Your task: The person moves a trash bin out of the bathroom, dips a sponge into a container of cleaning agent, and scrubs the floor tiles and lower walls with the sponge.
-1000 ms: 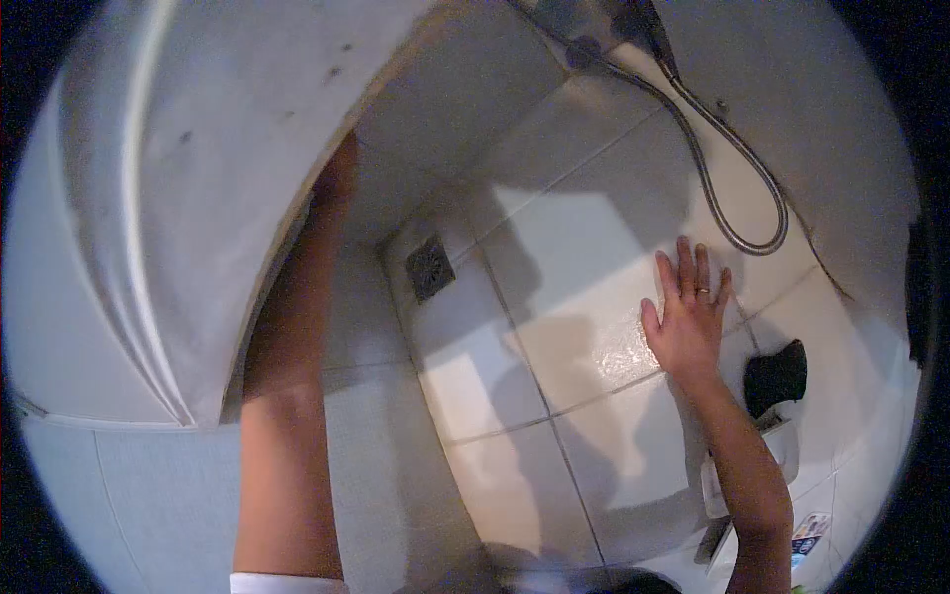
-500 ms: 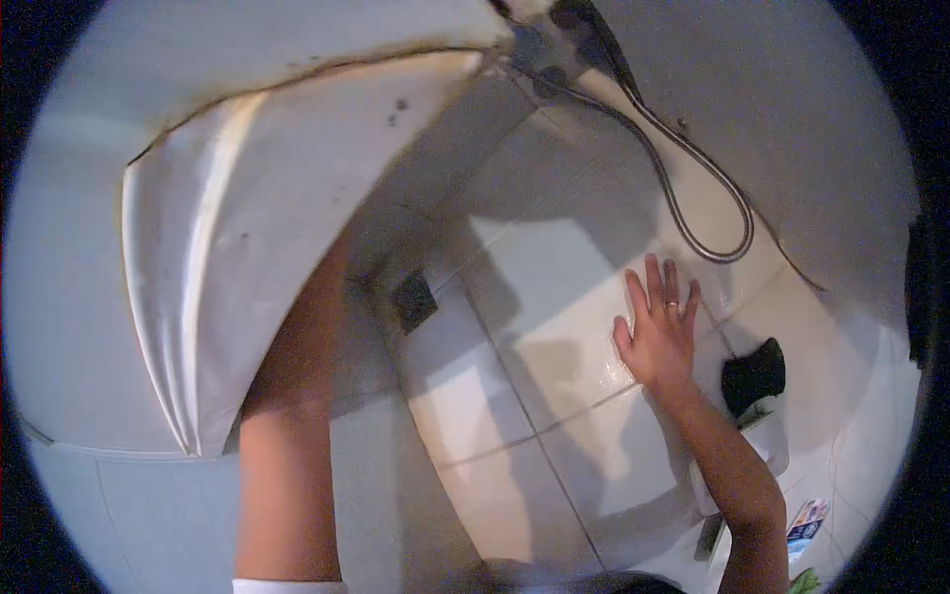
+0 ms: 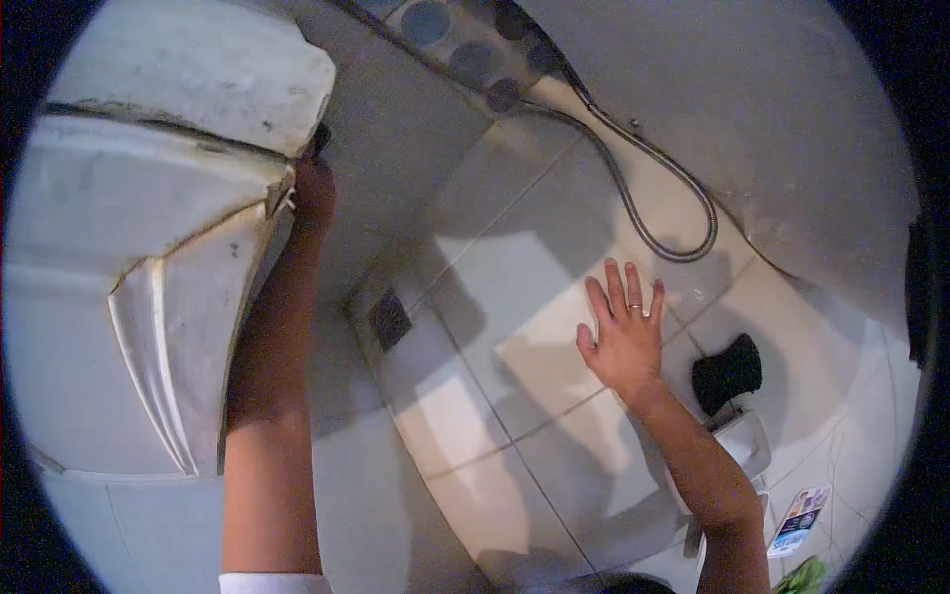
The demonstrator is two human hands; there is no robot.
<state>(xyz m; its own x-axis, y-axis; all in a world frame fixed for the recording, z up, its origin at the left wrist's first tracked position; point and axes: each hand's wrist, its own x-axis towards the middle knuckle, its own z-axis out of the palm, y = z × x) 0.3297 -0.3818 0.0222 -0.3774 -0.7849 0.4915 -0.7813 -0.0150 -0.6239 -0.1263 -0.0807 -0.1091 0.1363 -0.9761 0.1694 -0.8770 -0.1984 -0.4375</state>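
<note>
Left hand [image 3: 315,193] partly lost in shadow
Fingers unclear beside the white fixture [image 3: 163,203]; packet [image 3: 800,521] print too small; green item [image 3: 802,576] cut by bottom edge.

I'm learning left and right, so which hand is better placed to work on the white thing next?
Probably the left hand: it's up beside the edge of the white thing. The right hand is farther off, spread on the floor, perhaps for support.

L sleeve hem [image 3: 272,584] is white & R hand [image 3: 627,348] wears thin ring [image 3: 635,307]
</note>
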